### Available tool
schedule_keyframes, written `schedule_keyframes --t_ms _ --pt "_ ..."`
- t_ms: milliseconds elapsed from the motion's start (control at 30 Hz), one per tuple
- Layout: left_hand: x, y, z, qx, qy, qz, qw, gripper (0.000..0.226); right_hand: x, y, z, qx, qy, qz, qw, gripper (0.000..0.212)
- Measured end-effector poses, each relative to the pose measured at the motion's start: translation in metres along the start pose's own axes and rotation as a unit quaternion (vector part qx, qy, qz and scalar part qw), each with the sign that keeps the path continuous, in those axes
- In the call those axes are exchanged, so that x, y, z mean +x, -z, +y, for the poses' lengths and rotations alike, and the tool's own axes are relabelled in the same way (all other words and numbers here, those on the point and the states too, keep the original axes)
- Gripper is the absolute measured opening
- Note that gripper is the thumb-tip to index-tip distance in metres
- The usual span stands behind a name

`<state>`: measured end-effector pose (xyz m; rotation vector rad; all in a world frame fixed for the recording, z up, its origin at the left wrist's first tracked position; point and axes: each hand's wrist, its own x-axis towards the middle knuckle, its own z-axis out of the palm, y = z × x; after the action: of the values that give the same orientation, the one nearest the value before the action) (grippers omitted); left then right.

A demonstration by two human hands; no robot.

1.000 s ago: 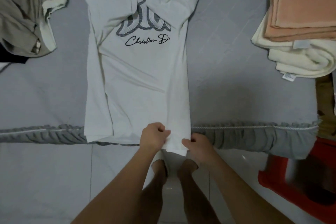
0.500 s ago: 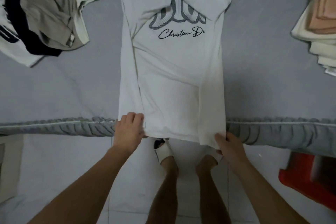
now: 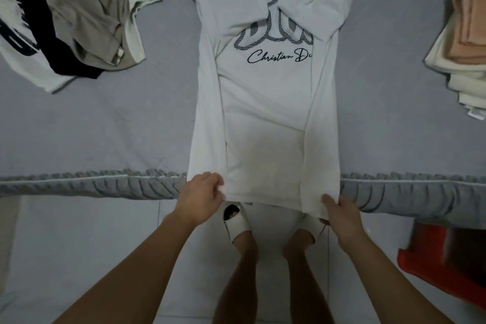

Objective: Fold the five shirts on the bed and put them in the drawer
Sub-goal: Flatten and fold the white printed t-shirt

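A white printed shirt (image 3: pixel 265 113) lies lengthwise on the grey bed (image 3: pixel 105 126), both sides and sleeves folded in over its front. Its hem hangs slightly over the bed's front edge. My left hand (image 3: pixel 202 192) pinches the hem's left corner. My right hand (image 3: pixel 339 210) grips the hem's right corner, thumb on top. A heap of unfolded shirts (image 3: pixel 73 16), beige, black and white, sits at the back left of the bed. A stack of folded peach and cream shirts (image 3: pixel 462 55) rests at the right edge.
The bed's ruffled grey edge (image 3: pixel 79 184) runs across the view. My legs and white slippers (image 3: pixel 236 226) stand on the pale tiled floor below it. A red plastic stool (image 3: pixel 444 265) stands at the lower right, close to my right arm.
My hands have spread apart from the middle of the hem to its two corners. The view has shifted, so the shirt sits further right and the unfolded heap shows more.
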<state>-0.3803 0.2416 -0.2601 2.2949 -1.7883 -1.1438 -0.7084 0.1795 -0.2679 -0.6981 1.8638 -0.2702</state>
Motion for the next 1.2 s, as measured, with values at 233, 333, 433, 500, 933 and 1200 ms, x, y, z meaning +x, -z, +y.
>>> schedule_keyframes --t_ms 233,333,433,500,933,1200 --pt "0.000 0.011 -0.015 -0.224 0.266 0.224 0.911 0.031 -0.005 0.007 -0.002 0.025 -0.016 0.000 1.000 0.013" --pt "-0.003 0.011 -0.017 -0.300 0.310 0.159 0.888 0.026 -0.011 0.013 -0.005 0.033 -0.009 -0.009 0.999 0.017" --pt "-0.007 0.009 -0.019 -0.281 0.293 0.125 0.905 0.026 -0.017 0.018 -0.011 0.046 -0.012 -0.003 0.999 0.017" --pt "-0.007 0.014 -0.020 -0.326 0.311 0.107 0.886 0.021 -0.024 0.021 -0.018 0.064 -0.021 -0.006 0.998 0.010" --pt "-0.037 0.153 0.011 -0.395 0.146 0.001 0.907 0.037 -0.046 0.079 -0.155 0.127 -0.011 -0.113 0.985 0.025" --pt "0.064 0.217 0.023 -0.276 0.087 0.047 0.956 0.014 0.027 0.096 -0.268 0.065 0.036 -0.306 0.949 0.033"
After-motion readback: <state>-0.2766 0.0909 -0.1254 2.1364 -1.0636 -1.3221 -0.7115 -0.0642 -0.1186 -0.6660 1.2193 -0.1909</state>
